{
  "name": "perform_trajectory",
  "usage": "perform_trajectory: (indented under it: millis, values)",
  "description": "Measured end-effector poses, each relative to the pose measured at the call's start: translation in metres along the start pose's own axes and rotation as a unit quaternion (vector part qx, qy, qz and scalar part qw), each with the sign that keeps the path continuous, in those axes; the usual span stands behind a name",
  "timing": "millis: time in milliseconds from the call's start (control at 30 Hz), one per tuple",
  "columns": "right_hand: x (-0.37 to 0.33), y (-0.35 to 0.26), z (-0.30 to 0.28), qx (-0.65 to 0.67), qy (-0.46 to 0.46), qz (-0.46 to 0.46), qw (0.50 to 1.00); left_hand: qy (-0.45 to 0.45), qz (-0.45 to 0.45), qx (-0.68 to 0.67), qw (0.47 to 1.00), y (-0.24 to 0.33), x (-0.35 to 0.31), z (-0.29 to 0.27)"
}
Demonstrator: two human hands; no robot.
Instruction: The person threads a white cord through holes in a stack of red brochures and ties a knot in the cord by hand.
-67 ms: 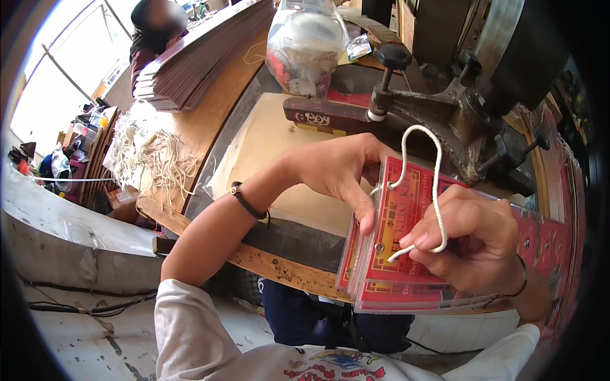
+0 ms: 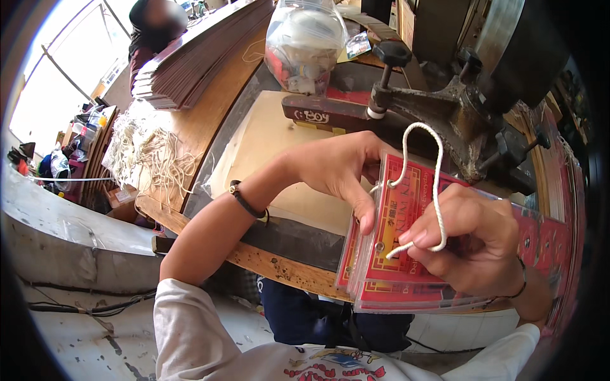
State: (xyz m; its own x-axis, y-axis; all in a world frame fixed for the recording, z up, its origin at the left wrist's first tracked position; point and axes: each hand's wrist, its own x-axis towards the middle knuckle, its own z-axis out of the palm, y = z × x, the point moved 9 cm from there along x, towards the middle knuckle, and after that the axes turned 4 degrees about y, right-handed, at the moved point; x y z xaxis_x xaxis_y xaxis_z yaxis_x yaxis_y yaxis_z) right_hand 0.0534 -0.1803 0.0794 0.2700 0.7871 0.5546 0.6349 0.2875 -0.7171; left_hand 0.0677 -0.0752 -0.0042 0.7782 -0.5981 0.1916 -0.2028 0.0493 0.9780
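Observation:
My left hand (image 2: 346, 174) grips the left edge of a stack of red printed boards (image 2: 401, 209) with clear edges, thumb on the near side; its other fingers are partly hidden behind the stack. A white cord (image 2: 438, 181) passes through the upper eyelet hole and arches up and over to my right hand (image 2: 473, 238). Between thumb and fingertips, that hand pinches the cord close to its free end, which points left beside the lower eyelet (image 2: 379, 246). The end lies just off the eyelet, over the top board.
A black metal clamp machine (image 2: 457, 117) stands beyond the boards. A loose heap of white cords (image 2: 149, 155) lies on the left table, near a tall stack of boards (image 2: 190, 60). At the back are a clear plastic bag (image 2: 305, 44) and another person (image 2: 149, 32).
The cord's free end has shifted very slightly left and up, toward the lower eyelet. Both hands keep their hold.

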Motion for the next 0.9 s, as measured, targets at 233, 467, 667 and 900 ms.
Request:
perform_trajectory:
  millis: [233, 467, 667, 900]
  values:
    - [0.001, -0.01, 0.003, -0.081, 0.011, -0.077, 0.994, -0.011, 0.004, -0.105, 0.994, -0.011, 0.006, 0.002]
    - [-0.003, -0.024, 0.008, -0.157, 0.003, -0.146, 0.977, 0.0, 0.051, -0.085, 0.995, -0.006, 0.004, 0.001]
    - [-0.004, -0.029, 0.012, -0.193, 0.003, -0.165, 0.967, -0.027, 0.04, 0.018, 0.999, 0.006, 0.001, 0.002]
    - [-0.007, -0.032, 0.019, -0.215, -0.027, -0.193, 0.957, -0.005, 0.087, 0.099, 0.991, 0.02, 0.004, 0.004]
